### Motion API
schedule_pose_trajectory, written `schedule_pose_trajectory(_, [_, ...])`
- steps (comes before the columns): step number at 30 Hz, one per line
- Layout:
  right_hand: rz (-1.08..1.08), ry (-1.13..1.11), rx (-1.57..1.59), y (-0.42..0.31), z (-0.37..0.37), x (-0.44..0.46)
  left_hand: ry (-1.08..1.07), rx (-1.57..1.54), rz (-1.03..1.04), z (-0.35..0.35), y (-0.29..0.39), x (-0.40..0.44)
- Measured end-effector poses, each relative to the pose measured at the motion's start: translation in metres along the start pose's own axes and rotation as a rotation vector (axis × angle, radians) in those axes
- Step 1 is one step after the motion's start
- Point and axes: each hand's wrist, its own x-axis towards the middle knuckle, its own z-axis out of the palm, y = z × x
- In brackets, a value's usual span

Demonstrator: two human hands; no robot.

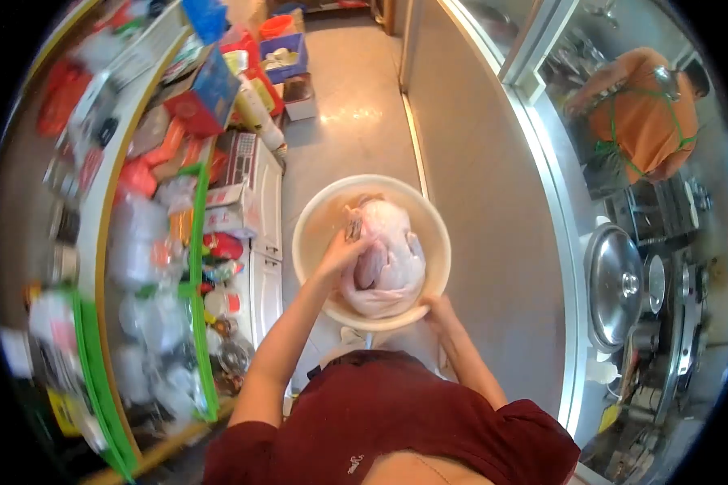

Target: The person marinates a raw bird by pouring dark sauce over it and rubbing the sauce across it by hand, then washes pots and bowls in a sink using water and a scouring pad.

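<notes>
A large pale plucked bird [400, 255], a whole poultry carcass, lies in a round cream-white basin [438, 242]. My left hand [348, 249] reaches over the basin's near left side and its fingers are closed on the bird's left side. A small dark patch shows by those fingertips, too small to make out. My right hand [437, 314] grips the basin's rim at the near right. Its fingers are partly hidden under the rim. The basin is in front of my body, above the floor.
Shelves [109, 242] packed with bags, boxes and bottles line my left, with a white cabinet [267, 202] beyond. A purple crate [285, 58] stands farther along the floor. Right, a grey partition [493, 178] has windows; behind the glass are a lidded pot [615, 283] and a person in orange [643, 113].
</notes>
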Motion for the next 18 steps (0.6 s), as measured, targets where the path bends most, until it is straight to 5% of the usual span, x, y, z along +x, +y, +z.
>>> schedule_pose_trajectory(6, [-0.104, 0.159, -0.115, -0.138, 0.026, 0.167, -0.091, 0.036, -0.287, 0.002, 0.088, 0.222])
schedule_pose_trajectory(18, [-0.171, 0.14, -0.217, -0.437, 0.171, 0.475, -0.291, -0.458, -0.412, -0.056, 0.229, 0.627])
